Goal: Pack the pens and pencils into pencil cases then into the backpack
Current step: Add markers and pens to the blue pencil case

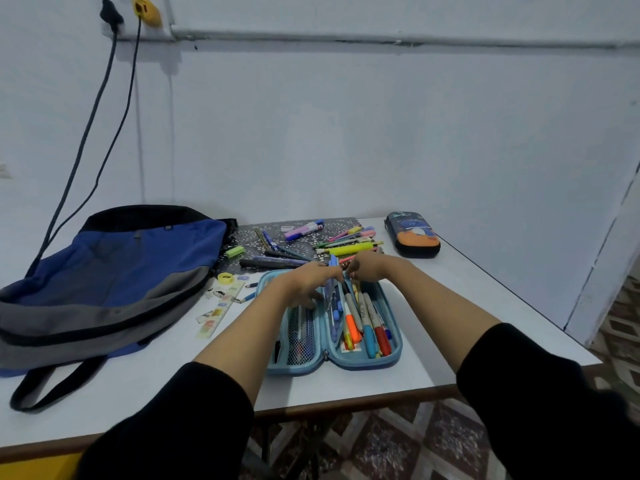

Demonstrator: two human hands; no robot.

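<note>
A light blue pencil case [394, 348] lies open on the white table, its right half full of markers and pens [367, 323], its left half a mesh pocket [301, 337]. My left hand [308, 284] holds the blue middle flap [334, 299] at the case's far end. My right hand [367, 270] pinches a pen tip just beside it. Several loose pens and highlighters [343, 249] lie behind the case. A second dark pencil case [412, 233], zipped, sits at the back right. The blue and grey backpack [110, 282] lies flat on the left.
A patterned dark mat [249, 237] lies under the loose pens. A green eraser [235, 251], a yellow sharpener [225, 278] and stickered rulers [221, 308] lie between backpack and case. Two cables [100, 133] hang from wall sockets. The table's front edge [346, 396] is near me.
</note>
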